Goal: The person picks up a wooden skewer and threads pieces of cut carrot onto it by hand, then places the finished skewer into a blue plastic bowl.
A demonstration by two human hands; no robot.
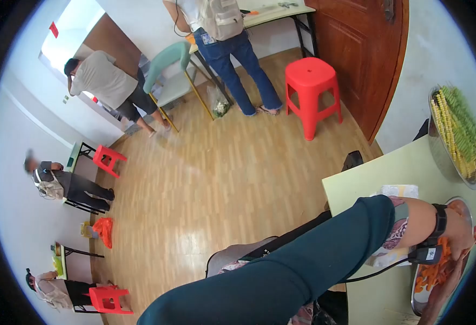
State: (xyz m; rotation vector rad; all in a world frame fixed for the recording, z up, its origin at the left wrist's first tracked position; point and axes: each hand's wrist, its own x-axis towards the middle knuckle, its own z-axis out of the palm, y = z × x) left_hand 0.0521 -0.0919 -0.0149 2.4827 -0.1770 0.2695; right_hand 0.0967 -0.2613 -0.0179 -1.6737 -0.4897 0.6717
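My left arm, in a teal sleeve with a patterned cuff, stretches right across the view. My left hand (pixel 457 230) is lowered at the carrot pieces (pixel 431 276) in an oval metal tray (pixel 417 307). Its fingers look curled downward; what lies between them is hidden. A black strap with a small device (pixel 426 254) and a cable is on that wrist. At the lower right edge, what appears to be my right hand (pixel 448 290) lies over the same tray, its fingers not readable. A metal dish (pixel 468 208) shows partly behind my left hand.
A metal bowl (pixel 438 157) of corn cobs and green vegetables stands at the back of the pale table (pixel 368 173). Packets (pixel 400 190) lie under my arm. A red stool (pixel 311 70), a green chair (pixel 167 65) and several people at other tables are across the floor.
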